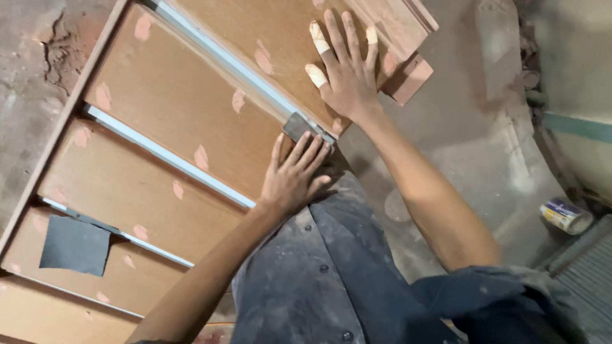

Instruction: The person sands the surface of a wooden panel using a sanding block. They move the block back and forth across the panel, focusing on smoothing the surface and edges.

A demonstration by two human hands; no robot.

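A brown wooden door panel [172, 102] lies flat, dotted with pinkish filler patches and crossed by pale grooves [159, 153]. My left hand [290, 178] rests at the panel's near edge, its fingers pressing a small grey piece of sandpaper [297, 126] onto the end of a groove. My right hand [344, 67] lies flat and spread on the panel's upper section, palm down, holding nothing. White tape wraps its thumb and two fingertips.
A dark sheet of sandpaper [75, 245] lies on the panel at lower left. A reddish wood block [411, 79] sticks out under the panel's corner. A small can [566, 215] lies on the dusty concrete floor [472, 140] at right.
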